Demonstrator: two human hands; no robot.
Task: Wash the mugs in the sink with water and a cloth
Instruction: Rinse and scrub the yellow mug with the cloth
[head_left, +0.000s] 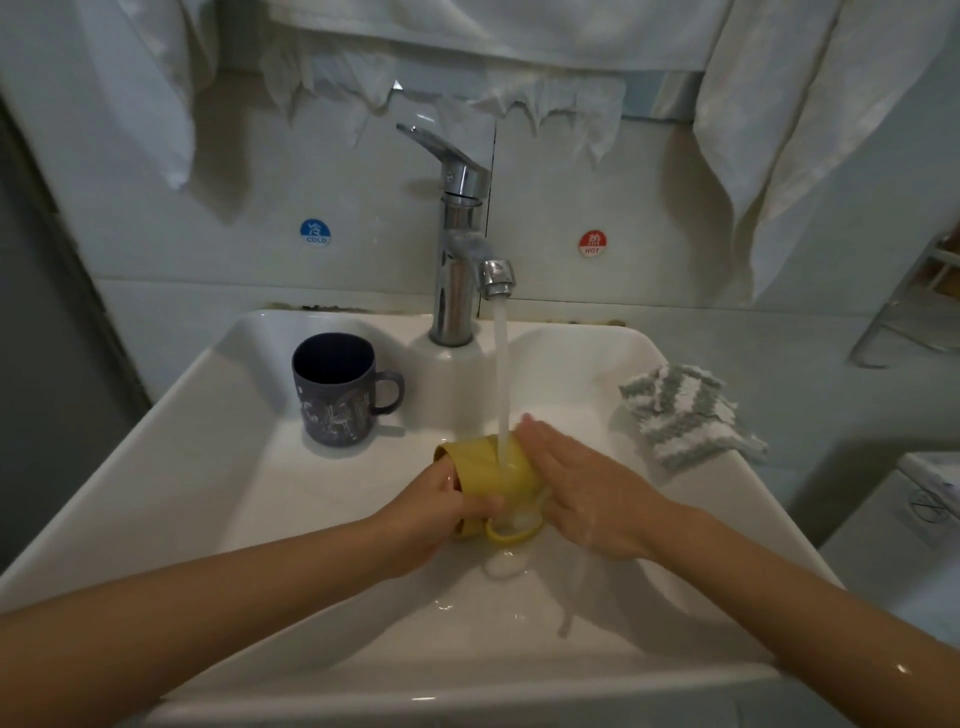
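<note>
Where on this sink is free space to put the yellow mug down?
Bare: the left side of the sink, between the dark mug and the near rim; the right rim in front of the striped cloth. Crowded: the middle, where the left hand and right hand hold the yellow mug under the faucet.

This looks like a small home washroom. A white rectangular ceramic basin sits against a white tiled wall. A chrome single-lever tap stands at its far edge, with a stream of water running from the spout. A round blue COLD sticker is on the tiles left of the tap and a round red HOT sticker to its right. White hanging cloths drape above. A grey-and-white striped knitted cloth lies on the basin's right rim. A dark patterned mug stands in the far-left part of the basin, and a metal wire rack shows far right.
</note>
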